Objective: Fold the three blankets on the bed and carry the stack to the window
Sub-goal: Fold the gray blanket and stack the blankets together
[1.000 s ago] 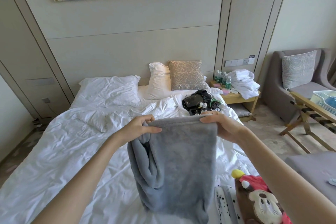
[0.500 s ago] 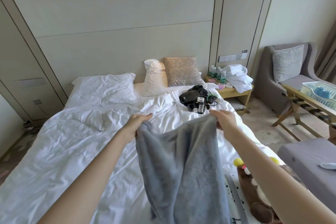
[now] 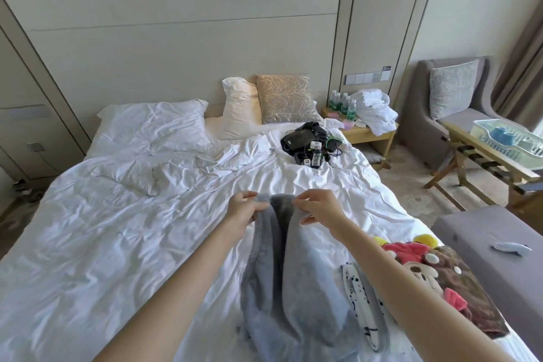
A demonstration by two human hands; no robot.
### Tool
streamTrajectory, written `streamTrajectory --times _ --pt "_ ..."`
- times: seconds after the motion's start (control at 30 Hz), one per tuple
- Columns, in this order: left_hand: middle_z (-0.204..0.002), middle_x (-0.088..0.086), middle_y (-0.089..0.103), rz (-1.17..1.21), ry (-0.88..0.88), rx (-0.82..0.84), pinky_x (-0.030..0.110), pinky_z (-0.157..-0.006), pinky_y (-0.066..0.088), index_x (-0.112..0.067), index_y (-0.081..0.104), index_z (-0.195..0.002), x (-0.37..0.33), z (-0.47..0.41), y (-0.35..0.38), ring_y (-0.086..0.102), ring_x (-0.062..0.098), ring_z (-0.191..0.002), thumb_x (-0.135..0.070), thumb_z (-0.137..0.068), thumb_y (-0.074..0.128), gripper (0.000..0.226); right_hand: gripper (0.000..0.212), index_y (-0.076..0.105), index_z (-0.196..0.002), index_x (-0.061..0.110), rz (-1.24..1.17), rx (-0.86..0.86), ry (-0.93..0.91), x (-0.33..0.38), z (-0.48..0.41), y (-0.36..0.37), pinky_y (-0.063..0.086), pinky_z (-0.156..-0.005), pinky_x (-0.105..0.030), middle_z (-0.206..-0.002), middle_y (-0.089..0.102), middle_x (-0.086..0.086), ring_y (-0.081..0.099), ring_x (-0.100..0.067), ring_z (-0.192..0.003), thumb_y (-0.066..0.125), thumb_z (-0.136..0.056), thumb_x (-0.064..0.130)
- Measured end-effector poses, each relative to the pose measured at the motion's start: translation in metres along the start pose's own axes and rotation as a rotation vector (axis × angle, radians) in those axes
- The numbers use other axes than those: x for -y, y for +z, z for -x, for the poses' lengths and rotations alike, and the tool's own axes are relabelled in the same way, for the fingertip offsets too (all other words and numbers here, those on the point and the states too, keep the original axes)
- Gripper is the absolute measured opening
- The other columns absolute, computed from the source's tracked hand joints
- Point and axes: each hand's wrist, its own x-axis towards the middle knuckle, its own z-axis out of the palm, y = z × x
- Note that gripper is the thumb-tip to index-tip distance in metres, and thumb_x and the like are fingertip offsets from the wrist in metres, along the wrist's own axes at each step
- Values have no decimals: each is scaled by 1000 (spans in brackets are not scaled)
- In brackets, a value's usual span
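L hand [image 3: 244,210] & R hand [image 3: 320,206] are close together over the bed [image 3: 117,229], each w/ fingers [image 3: 304,202] pinching the top edge of the grey blanket [image 3: 296,288]. Blanket's top is bunched btwn the two hands, w/ a dark fold down the middle. The rest trails toward the camera and its lower end lies on the sheet. Just R of it on the bed: a white blanket w/ black spots [image 3: 363,297], then a brown cartoon-print blanket [image 3: 446,282], touching each other. Farther up the bed, a black bag w/ cables [image 3: 308,141]. Bottles [image 3: 342,101] & white towels [image 3: 374,109] sit on the bedside table [image 3: 364,132].
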Motion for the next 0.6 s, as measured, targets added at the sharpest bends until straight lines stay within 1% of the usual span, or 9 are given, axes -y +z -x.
streamTrajectory --times 0.07,0.13,0.2,0.27,0.3,0.37,0.43,0.5,0.6 --pt "-99 13 60 -30 48 59 37 -80 53 -3 56 -111 -7 10 10 62 25 -85 10 -79 71 38 13 73 -73 12 -46 61 -3 9 1 7 61 -57 -31 -64 69 -8 69 -18 -56 69 -85 7" --pt "-101 14 62 -80 103 95 41 -89 53 -3 57 -109 -13 18 16 62 27 -92 10 -79 70 36 16 75 -75 6 -123 124 15 20 2 9 62 -63 -34 -68 73 -15 72 -25 -64 62 -84 6" --pt "-98 15 63 -110 173 87 41 -88 54 -4 57 -104 -18 23 16 62 26 -91 11 -79 70 32 24 77 -73 5 -186 188 20 31 4 6 62 -65 -33 -74 74 -20 74 -28 -71 54 -71 1" --pt "-96 18 65 -103 235 73 36 -81 55 -2 56 -103 -21 26 13 64 27 -87 11 -78 72 33 34 79 -70 12 -186 219 -7 36 6 4 59 -64 -26 -76 75 -16 74 -23 -74 51 -57 -3" --pt "-95 19 67 -100 256 72 35 -79 56 -1 56 -105 -22 28 11 65 27 -86 10 -77 73 35 34 79 -70 14 -158 211 -30 37 7 3 59 -64 -24 -75 75 -14 74 -21 -73 54 -57 -5" --pt "-95 18 69 -107 277 92 34 -80 57 0 57 -109 -24 31 9 67 26 -87 6 -76 76 38 27 76 -83 7 -70 168 -84 36 7 3 60 -65 -25 -76 73 -17 72 -21 -69 63 -67 -10" --pt "-101 19 70 -105 269 133 36 -86 58 -1 58 -112 -27 33 8 69 29 -93 1 -79 75 37 15 72 -94 -3 27 113 -141 36 7 2 60 -64 -25 -77 71 -19 70 -20 -65 70 -79 -6" --pt "-110 21 69 -80 243 195 41 -94 55 -6 59 -113 -29 35 7 68 33 -103 -5 -80 75 36 13 72 -92 -3 103 65 -188 36 6 -1 58 -60 -23 -74 72 -18 69 -18 -61 74 -81 3" --pt "-108 15 71 -154 300 272 34 -92 55 -10 54 -118 -31 38 6 70 25 -101 -11 -75 82 51 7 73 -81 8 214 48 -243 41 5 -6 55 -59 -29 -70 73 -12 69 -21 -63 78 -79 13"
